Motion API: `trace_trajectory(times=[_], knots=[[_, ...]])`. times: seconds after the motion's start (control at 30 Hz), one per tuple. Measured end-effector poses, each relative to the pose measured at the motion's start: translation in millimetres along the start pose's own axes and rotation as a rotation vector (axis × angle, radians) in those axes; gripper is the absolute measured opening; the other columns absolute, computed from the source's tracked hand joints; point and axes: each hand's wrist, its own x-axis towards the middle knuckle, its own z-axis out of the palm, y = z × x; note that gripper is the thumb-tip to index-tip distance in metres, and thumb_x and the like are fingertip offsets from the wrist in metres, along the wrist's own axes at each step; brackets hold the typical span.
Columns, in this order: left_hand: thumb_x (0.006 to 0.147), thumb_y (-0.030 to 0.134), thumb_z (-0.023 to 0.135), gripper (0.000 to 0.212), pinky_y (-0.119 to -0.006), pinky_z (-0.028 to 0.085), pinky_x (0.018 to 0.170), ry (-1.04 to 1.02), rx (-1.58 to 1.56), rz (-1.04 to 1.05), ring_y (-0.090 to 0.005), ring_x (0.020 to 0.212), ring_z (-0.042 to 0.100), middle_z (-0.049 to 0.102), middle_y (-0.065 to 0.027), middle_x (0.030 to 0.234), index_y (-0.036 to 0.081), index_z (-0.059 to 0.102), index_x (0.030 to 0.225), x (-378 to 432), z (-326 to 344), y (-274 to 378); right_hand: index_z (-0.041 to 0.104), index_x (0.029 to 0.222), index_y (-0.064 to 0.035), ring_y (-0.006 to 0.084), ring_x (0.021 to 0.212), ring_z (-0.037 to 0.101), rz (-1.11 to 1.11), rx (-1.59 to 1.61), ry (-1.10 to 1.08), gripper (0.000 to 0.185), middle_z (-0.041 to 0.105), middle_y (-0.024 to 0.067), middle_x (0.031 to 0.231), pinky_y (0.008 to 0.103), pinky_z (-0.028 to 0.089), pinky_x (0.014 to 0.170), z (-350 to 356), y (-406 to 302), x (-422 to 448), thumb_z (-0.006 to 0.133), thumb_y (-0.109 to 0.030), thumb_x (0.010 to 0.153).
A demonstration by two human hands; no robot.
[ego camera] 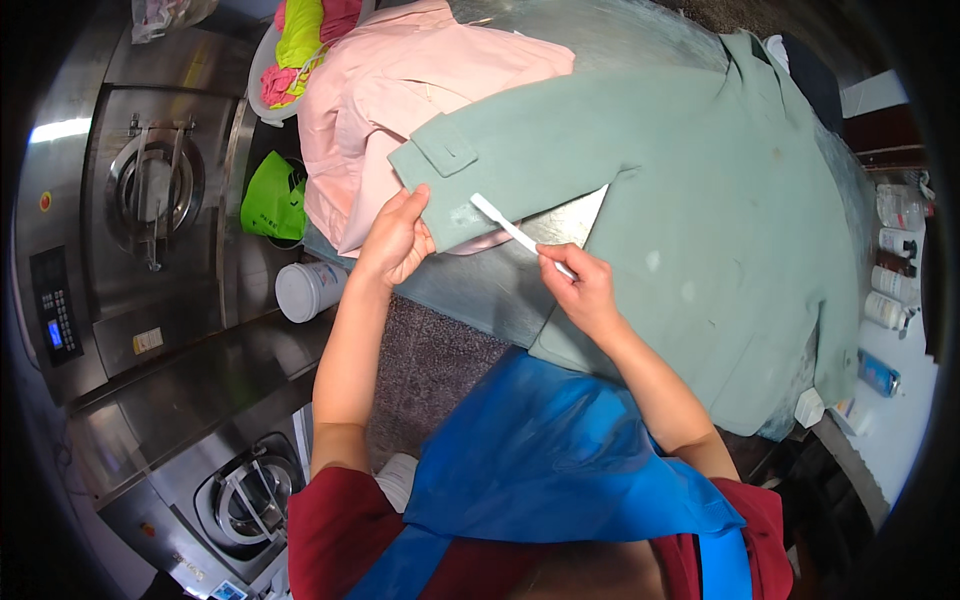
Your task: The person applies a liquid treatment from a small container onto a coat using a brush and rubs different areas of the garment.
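A sage-green coat (720,225) lies spread over a metal-topped table (495,281), one sleeve (540,135) stretched out to the left. My left hand (396,236) grips the edge of that sleeve's cuff, thumb on top. In my right hand (581,289) is a slim white brush (510,225) that looks like a toothbrush. Its head rests on or just over the cuff, beside a damp-looking pale patch (466,217). Two whitish spots (652,260) mark the coat's body. Behind the sleeve, a pink garment (442,67) lies heaped.
Front-loading washing machines (154,184) line the left side. A lidded white tub (307,291), a green bag (274,196) and a white basket (259,82) of bright clothes stand between them and the table. Several bottles (892,281) sit on a white surface at right.
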Motion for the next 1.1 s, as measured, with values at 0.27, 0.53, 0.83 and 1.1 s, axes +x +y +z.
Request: trace_trajectory(times=[0.27,0.53,0.83,1.1], knots=[[0.099,0.018,0.036,0.036,-0.039,0.055,0.080,0.015,-0.030,-0.043,-0.0280,0.094,0.064,0.058,-0.0211,0.110,-0.011,0.038,0.120,-8,11,-11,0.065,0.085,-0.0026,0.0197,0.056,0.062,-0.136,0.014,0.057,0.009,0.063,0.0115,0.071,0.0279,0.048,0.049,5,5,-22,0.065,-0.004,0.077],[0.097,0.018,0.040,0.038,-0.041,0.053,0.086,-0.006,-0.098,-0.071,-0.0299,0.100,0.062,0.056,-0.0229,0.116,-0.011,0.039,0.122,-16,26,-8,0.064,0.085,-0.0006,0.0199,0.060,0.064,-0.072,0.108,-0.002,0.008,0.065,0.0122,0.072,0.0279,0.050,0.052,3,2,-37,0.065,-0.004,0.078],[0.096,0.018,0.042,0.037,-0.042,0.052,0.086,-0.040,-0.077,-0.082,-0.0295,0.102,0.061,0.056,-0.0217,0.117,-0.009,0.040,0.122,-13,21,-6,0.065,0.086,-0.0005,0.0184,0.062,0.065,0.020,0.082,0.035,0.009,0.065,0.0124,0.074,0.0274,0.051,0.054,-5,5,-45,0.065,-0.004,0.078],[0.097,0.019,0.039,0.036,-0.042,0.054,0.083,-0.036,-0.057,-0.087,-0.0290,0.098,0.063,0.057,-0.0220,0.113,-0.010,0.041,0.119,-11,17,-7,0.065,0.085,-0.0036,0.0211,0.060,0.065,0.020,0.130,0.125,0.010,0.065,0.0125,0.074,0.0294,0.051,0.054,1,9,-37,0.066,-0.009,0.077]])
